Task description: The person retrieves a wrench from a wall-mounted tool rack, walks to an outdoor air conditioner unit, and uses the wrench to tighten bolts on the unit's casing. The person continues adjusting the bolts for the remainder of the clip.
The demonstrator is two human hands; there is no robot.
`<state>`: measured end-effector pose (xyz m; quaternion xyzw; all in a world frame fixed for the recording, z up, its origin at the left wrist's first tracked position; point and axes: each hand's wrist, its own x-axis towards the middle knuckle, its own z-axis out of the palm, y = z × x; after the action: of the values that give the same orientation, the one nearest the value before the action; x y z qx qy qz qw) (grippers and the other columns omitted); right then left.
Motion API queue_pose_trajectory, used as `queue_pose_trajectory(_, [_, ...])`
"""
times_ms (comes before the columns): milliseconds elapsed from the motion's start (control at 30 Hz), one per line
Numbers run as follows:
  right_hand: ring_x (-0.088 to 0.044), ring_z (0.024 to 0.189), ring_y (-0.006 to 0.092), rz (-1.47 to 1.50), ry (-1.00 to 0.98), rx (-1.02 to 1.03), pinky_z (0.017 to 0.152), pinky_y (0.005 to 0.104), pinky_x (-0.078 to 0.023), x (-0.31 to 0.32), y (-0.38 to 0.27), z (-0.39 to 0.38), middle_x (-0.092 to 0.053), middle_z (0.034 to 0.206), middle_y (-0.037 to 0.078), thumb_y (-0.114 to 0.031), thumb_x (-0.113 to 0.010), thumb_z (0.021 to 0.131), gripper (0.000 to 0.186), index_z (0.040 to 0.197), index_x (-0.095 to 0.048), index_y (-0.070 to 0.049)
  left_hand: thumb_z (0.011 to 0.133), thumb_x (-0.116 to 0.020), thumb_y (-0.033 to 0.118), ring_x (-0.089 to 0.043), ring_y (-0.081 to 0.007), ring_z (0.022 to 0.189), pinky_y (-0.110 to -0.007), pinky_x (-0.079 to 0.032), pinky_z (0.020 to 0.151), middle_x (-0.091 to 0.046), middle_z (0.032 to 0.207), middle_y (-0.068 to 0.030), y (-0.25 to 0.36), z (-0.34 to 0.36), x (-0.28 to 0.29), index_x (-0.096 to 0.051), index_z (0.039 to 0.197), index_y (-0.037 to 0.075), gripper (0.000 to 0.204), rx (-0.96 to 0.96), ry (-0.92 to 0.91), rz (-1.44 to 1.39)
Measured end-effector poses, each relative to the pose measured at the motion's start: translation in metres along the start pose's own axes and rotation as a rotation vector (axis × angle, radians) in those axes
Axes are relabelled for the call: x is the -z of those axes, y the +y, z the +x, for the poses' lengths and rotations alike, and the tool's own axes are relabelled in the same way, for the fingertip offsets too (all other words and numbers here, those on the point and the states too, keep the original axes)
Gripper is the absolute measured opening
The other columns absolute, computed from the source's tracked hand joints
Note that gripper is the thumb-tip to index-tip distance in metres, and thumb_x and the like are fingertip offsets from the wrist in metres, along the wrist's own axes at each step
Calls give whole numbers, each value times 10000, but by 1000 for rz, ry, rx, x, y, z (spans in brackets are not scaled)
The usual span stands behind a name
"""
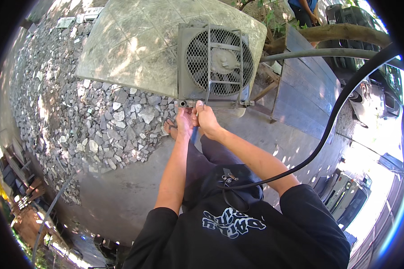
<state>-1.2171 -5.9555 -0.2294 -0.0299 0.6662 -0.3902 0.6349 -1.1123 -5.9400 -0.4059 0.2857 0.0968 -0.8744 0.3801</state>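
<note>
A dusty radiator with a round fan [223, 60] behind metal mesh lies on the stone-patterned slab, its lower edge toward me. Both my hands meet at that edge, beside a small round pipe port [182, 103] at its left end. My left hand [184, 118] is closed, fingertips up against the frame; what lies inside its fingers is hidden. Closed too, with the thumb on top, my right hand [206, 117] presses near the same edge. From beneath the hands a blue handle [194, 134] sticks out toward me; its working end is covered.
The pale slab [130, 40] holds the radiator up. Grey gravel [116, 121] spreads to the left. A grey board [300, 85] leans at the right near a thick branch [341, 33]. A black cable [318, 148] runs to my waist. Another person [304, 10] stands at the far right, with parked vehicles behind.
</note>
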Motion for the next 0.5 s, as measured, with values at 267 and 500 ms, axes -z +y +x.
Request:
queue_pose_trajectory(267, [-652,781,305,-489,-46,54,784,435,-545,25,-36,0,-656,817,98,-396,-414,1140,474,986,-676,-31,1093,-458,507,-622,-231,997,-423,-521,908,-667,1138,-75,-4,1,-4,-631,1193,116,439,-28,27,12])
queue_pose_trajectory(500, [-618,814,256,770,191,-166,820,460,-545,-35,12,10,-638,930,99,-373,-401,1151,438,988,-612,-26,1080,-456,573,-655,-240,1082,-405,-529,986,-687,1185,-83,1,-2,5,-622,1196,103,512,30,-80,-118])
